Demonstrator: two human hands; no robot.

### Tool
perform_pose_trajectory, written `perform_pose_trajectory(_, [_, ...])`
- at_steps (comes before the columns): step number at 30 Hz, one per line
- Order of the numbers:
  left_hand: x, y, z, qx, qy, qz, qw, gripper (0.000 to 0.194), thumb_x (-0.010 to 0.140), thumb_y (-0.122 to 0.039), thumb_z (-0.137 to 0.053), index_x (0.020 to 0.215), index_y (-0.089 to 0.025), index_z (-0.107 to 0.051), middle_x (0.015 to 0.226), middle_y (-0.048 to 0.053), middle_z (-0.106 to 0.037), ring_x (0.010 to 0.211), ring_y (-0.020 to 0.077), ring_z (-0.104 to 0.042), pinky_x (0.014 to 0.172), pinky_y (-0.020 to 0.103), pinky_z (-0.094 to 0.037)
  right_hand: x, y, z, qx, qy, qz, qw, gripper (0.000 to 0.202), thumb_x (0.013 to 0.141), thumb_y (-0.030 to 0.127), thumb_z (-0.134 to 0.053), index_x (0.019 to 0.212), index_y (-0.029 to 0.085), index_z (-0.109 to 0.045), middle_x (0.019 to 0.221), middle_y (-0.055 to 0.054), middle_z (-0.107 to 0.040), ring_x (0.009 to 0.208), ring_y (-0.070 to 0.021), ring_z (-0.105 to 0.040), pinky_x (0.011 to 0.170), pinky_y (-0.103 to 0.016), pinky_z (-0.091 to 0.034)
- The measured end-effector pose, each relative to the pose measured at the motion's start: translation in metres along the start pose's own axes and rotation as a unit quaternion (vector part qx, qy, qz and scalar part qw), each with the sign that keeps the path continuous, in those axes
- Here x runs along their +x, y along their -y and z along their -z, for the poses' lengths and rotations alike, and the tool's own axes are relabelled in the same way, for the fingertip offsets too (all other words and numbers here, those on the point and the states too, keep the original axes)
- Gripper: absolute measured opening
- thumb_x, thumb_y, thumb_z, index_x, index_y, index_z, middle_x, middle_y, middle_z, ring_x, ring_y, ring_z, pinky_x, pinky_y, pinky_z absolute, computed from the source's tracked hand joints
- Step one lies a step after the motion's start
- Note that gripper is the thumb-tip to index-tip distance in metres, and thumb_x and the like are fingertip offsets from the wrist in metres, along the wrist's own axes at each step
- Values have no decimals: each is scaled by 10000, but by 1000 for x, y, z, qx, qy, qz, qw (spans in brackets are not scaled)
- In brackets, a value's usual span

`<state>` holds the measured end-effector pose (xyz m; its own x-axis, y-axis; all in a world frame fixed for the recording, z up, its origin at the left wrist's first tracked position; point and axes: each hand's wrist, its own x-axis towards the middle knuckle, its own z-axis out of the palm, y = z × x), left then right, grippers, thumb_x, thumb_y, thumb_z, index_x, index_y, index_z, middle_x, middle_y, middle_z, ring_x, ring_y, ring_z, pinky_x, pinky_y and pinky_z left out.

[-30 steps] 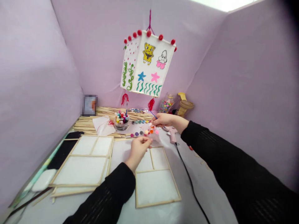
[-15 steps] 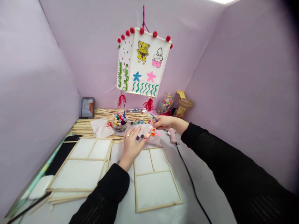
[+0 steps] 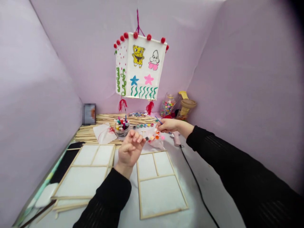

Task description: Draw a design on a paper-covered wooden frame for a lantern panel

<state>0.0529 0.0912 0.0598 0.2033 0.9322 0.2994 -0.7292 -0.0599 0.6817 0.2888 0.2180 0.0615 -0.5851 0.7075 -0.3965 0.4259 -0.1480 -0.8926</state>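
My right hand (image 3: 167,125) pinches a thin blue brush (image 3: 158,120) above the small open paint pots (image 3: 157,137). Those pots stand on a crumpled pale sheet (image 3: 156,144). To their left, my left hand (image 3: 130,148) is raised with its palm turned up and fingers partly curled; nothing shows in it. Below the pots lies a wooden frame (image 3: 163,195) with white panels. A bowl of paint bottles (image 3: 122,129) stands behind my left hand.
Stacked framed panels (image 3: 83,181) lie at the left, wooden sticks (image 3: 89,133) at the back. A decorated lantern (image 3: 140,69) hangs above. A pink tool (image 3: 176,138) with a black cord (image 3: 194,182), a candy-coloured jar (image 3: 167,106) and a cup (image 3: 186,109) sit at right.
My left hand has turned over and drawn back from the paint pots, its fingers curling. My right hand stays near the pots with the brush. The view has shifted slightly.
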Motion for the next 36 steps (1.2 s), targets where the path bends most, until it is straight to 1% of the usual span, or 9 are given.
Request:
perform_pose_trajectory(2, [1,1,4,142,8,-29,989,278,574,-190,-494,838,-230,-414,703,-38,-321,651,119,-450,783,329,-484,0,-1,1,0,-2,1,1000,155,635,198,-691,708,144,-565,444,95,-445,343,-21,-295,335,-168,-183])
perform_pose_trajectory(3, [3,1,8,250,3,-49,967,232,639,-215,-476,868,-231,-437,708,-29,-368,668,133,-480,776,344,-490,0,-1,1,1,-3,3,1000,153,634,197,-691,705,143,-567,442,95,-443,344,-22,-298,335,-169,-186])
perform_pose_trajectory(6, [9,6,21,498,-13,-76,863,216,782,-269,-489,988,-229,-539,881,45,-570,884,207,-566,860,421,-470,-3,0,1,5,-2,8,1000,147,630,196,-691,695,141,-572,446,91,-446,357,-26,-316,343,-168,-203])
perform_pose_trajectory(10, [13,15,34,617,19,-53,785,422,689,-284,-720,1101,-242,-642,1159,92,-632,1178,309,-484,1047,512,-302,-4,4,-2,9,-2,16,1000,140,621,184,-689,684,142,-571,451,88,-451,370,-29,-333,351,-167,-210])
perform_pose_trajectory(15, [13,25,41,713,33,-24,700,319,773,-230,-670,1091,-219,-673,1078,104,-689,1095,306,-558,1035,526,-301,-6,6,-4,11,-2,14,1000,133,622,174,-683,675,143,-565,443,90,-441,363,-28,-321,346,-161,-208])
perform_pose_trajectory(18, [13,28,43,740,53,-14,671,301,795,-198,-635,1094,-204,-674,1039,99,-704,1014,282,-603,965,457,-392,-9,4,-2,15,-1,5,1000,130,625,176,-687,688,137,-580,437,92,-426,356,-28,-307,340,-162,-201])
perform_pose_trajectory(22, [12,28,43,753,88,-1,652,280,813,-159,-576,1072,-190,-676,1043,84,-705,957,235,-634,875,347,-456,-11,-1,1,22,-20,-9,1000,133,626,174,-698,696,135,-592,435,88,-430,352,-29,-305,335,-165,-200])
perform_pose_trajectory(32, [12,18,41,804,110,61,581,196,813,-161,-548,917,-188,-712,914,100,-717,885,244,-649,781,315,-447,-20,-3,31,47,-230,10,972,188,664,202,-740,669,155,-558,418,68,-451,321,-22,-285,316,-191,-158])
perform_pose_trajectory(36, [10,19,44,823,110,80,552,226,785,-121,-533,891,-197,-717,855,105,-710,839,254,-649,743,318,-446,-35,3,39,66,-252,39,965,187,678,223,-739,714,149,-571,445,70,-431,341,-20,-271,327,-190,-147])
